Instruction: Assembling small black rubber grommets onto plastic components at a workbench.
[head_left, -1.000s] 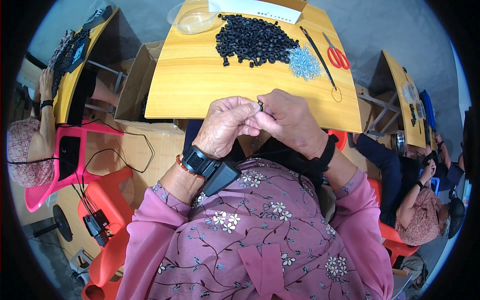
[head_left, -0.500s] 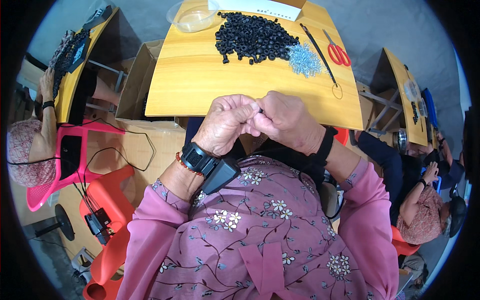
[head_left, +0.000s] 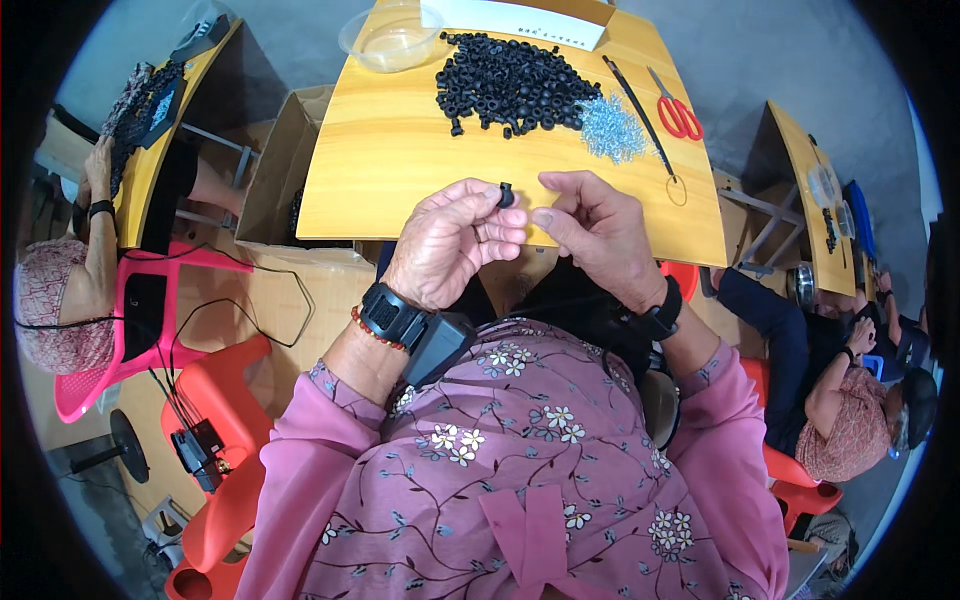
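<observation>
My left hand (head_left: 455, 235) pinches a small black cap-like piece (head_left: 506, 195) between thumb and forefinger, just over the table's near edge. Beside it, my right hand (head_left: 600, 228) is open, thumb and forefinger apart, with nothing seen between them. Beyond both hands a heap of small black ring-like and knob-like pieces (head_left: 510, 82) lies on the yellow wooden table (head_left: 370, 180). A small pile of shiny, clear-bluish little parts (head_left: 613, 130) touches the heap's right side. Their exact kind is too small to tell.
Red-handled scissors (head_left: 680, 118) and a thin black stick with a loop (head_left: 640, 112) lie at the right. A clear plastic bowl (head_left: 390, 45) and a white box (head_left: 520, 22) stand at the back. A cardboard box (head_left: 275, 190) sits left of the table. Other people sit at both sides.
My hands have come apart. The right hand has let go and opened, moving to the right, while the left still holds the black piece, which now shows plainly.
</observation>
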